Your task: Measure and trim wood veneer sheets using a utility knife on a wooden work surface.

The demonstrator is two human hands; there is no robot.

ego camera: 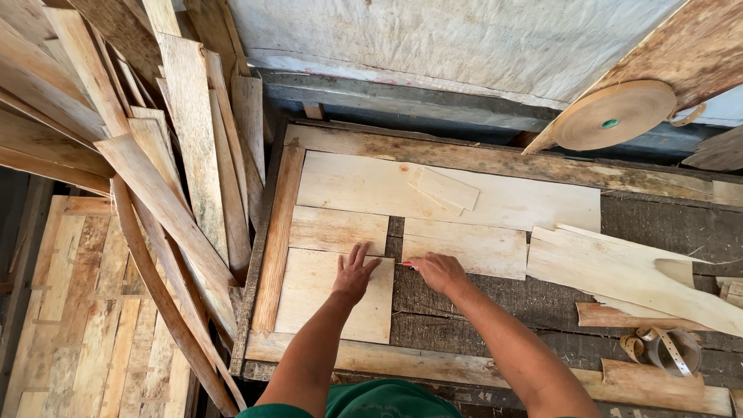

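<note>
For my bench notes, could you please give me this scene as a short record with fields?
Left hand: left hand flat, fingers spread, on a pale square veneer sheet
Right hand: right hand closed around a small red-tipped tool, at that sheet's right edge
Surface: dark wooden bench
Nearby: tan tape roll; leaning veneer strips

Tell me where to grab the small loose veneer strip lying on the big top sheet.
Take the small veneer strip by its right end, coming from above right: it lies flat and slanted on the top sheet, and that edge looks slightly raised, offering a pinch grip.
</note>
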